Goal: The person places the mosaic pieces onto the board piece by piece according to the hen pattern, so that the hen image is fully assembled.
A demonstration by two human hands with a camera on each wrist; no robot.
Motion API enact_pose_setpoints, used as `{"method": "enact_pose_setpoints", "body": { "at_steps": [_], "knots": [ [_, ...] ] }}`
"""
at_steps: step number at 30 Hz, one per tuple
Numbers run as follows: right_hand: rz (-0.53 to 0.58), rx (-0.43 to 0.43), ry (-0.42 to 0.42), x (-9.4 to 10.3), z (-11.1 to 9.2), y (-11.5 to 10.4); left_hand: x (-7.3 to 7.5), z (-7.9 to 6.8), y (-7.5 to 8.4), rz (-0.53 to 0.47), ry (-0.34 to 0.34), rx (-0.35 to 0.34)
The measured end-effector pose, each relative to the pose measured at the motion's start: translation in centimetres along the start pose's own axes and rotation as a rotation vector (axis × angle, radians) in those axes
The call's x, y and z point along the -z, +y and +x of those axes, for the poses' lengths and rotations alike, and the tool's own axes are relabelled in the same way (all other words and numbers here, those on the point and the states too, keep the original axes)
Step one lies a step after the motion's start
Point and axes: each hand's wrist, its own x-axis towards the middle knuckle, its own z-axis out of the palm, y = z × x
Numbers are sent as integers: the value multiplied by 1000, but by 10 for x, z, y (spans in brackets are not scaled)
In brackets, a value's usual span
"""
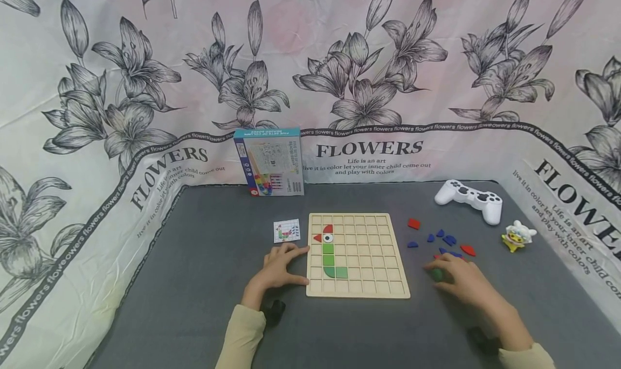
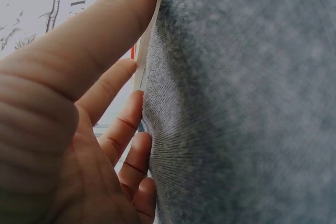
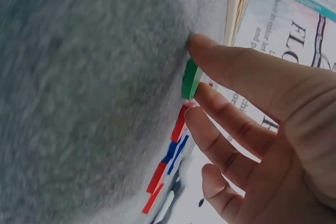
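Note:
A wooden grid board lies flat on the dark table. On its left side are a red quarter-round, a red triangle, an eye tile, green squares and a green quarter-round. My left hand rests against the board's left edge, thumb and index finger spread apart. To the right of the board, my right hand pinches a green piece between thumb and index finger, low over the table. Red pieces and blue pieces lie just beyond that hand.
A small pattern card lies left of the board. A game box stands against the flowered cloth at the back. A white game controller and a small yellow-and-white figurine are at the right.

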Motion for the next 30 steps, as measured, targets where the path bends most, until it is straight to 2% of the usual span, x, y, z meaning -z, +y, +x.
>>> {"method": "enact_pose_setpoints", "body": {
  "at_steps": [10,15,19,30],
  "knots": [
    [87,-26,5,2,-4,3,2,-1,2,5,-4,8],
    [55,-7,28,-1,-1,-1,2,-1,3,8,-5,5],
    [18,28,68,-4,7,-11,2,-1,3,9,-8,10],
    [27,114,156,-21,31,-50,2,0,0,10,-12,6]
  ]
}}
